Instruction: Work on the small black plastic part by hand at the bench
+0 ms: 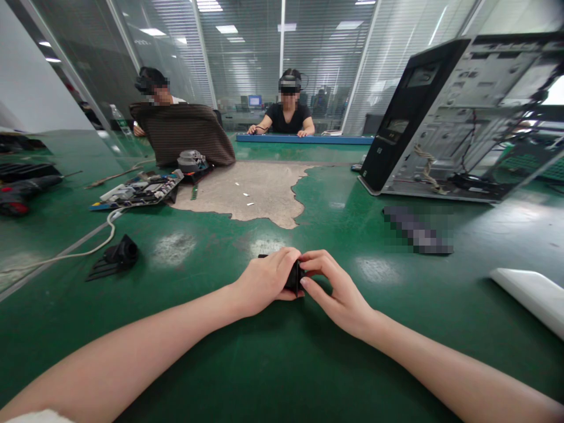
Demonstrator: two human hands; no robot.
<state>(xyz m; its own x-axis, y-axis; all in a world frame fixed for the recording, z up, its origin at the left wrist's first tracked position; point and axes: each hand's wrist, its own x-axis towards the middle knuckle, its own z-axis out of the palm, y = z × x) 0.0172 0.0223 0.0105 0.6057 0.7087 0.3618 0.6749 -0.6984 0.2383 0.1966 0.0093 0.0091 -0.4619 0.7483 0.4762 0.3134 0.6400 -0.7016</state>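
Note:
A small black part (294, 278) is held low over the green table, right in front of me. My left hand (267, 281) wraps around it from the left and covers much of it, so its kind cannot be made out. With thumb and fingertips, my right hand (333, 289) pinches its right edge. The fingertips of both hands nearly meet at its top. A black plastic piece with slats and a round opening (120, 254) lies on the table to the left of my hands.
An opened computer case (414, 126) stands at right, near a blurred dark object (416, 230) and a white panel (531, 291). At left lie a circuit board (143, 189), a cable (106, 235) and a power drill (29, 191). Two people sit across the table (247, 364).

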